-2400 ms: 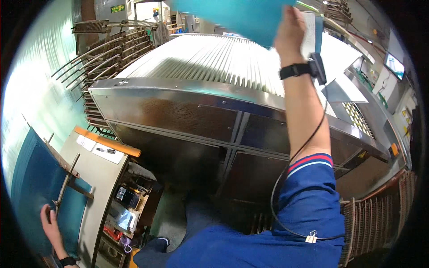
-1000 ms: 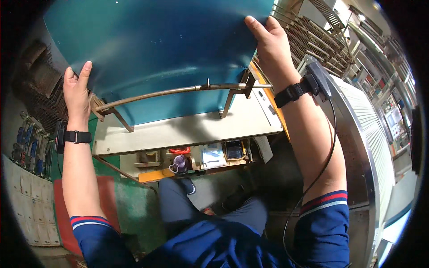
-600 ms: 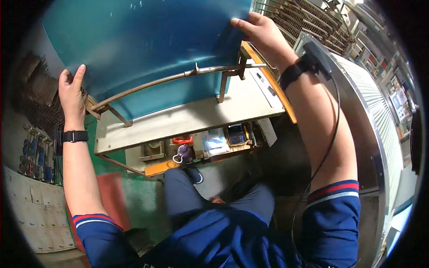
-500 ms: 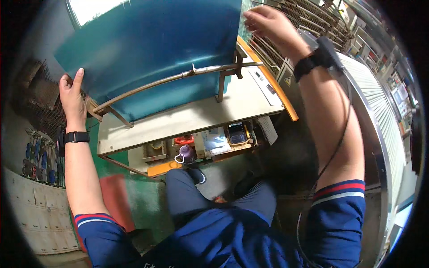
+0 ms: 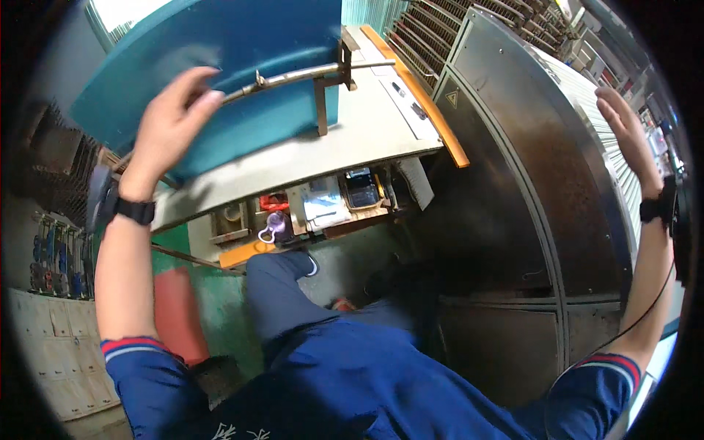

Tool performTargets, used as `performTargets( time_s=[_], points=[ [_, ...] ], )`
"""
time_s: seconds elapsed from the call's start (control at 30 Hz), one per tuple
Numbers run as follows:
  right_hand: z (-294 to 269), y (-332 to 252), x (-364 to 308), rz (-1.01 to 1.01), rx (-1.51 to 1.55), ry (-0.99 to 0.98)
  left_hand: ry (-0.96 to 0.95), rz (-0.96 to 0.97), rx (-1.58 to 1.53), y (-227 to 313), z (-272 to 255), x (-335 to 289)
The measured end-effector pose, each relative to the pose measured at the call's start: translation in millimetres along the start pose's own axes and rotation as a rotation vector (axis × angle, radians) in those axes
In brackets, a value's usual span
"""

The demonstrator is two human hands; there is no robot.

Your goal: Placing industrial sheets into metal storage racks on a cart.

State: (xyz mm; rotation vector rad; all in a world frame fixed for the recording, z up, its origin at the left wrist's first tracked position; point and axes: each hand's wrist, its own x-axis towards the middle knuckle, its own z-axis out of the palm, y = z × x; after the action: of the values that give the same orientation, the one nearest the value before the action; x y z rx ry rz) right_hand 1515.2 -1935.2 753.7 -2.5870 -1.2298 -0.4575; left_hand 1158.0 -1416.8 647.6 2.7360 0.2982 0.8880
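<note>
A large blue sheet (image 5: 271, 110) stands tilted on a rack over a white-topped bench (image 5: 293, 155). A metal rod (image 5: 304, 75) of the rack crosses in front of the sheet. My left hand (image 5: 167, 130) is before the sheet's left part, near the rod, its fingers bent and the thumb apart, with nothing between them. Whether it touches the rod I cannot tell. Far off to the right, my right hand (image 5: 629, 136) is raised beside a white ribbed surface (image 5: 579, 92), fingers stretched out and holding nothing visible. Both wrists wear black bands.
Under the bench top, a shelf holds a purple bottle (image 5: 276, 226), a red item (image 5: 273, 202) and a black device (image 5: 361, 192). An orange strip (image 5: 418, 99) edges the bench's right side. Right of it stands a metal cabinet (image 5: 506, 161). A red panel (image 5: 180, 315) is at lower left.
My left hand has left the sheet's left edge and moved right, in front of it. The right hand has swung far right, away from the sheet. The view has turned rightward.
</note>
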Motion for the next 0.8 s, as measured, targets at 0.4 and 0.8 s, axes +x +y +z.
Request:
performTargets(
  time_s=[0.4,0.8],
  points=[
    [35,-47,-24,-0.14,0.04,-0.113,-0.05,-0.276,0.19,38,69,37],
    [49,-34,-23,-0.098,-0.117,-0.02,-0.262,-0.145,-0.101,34,56,49]
  ],
)
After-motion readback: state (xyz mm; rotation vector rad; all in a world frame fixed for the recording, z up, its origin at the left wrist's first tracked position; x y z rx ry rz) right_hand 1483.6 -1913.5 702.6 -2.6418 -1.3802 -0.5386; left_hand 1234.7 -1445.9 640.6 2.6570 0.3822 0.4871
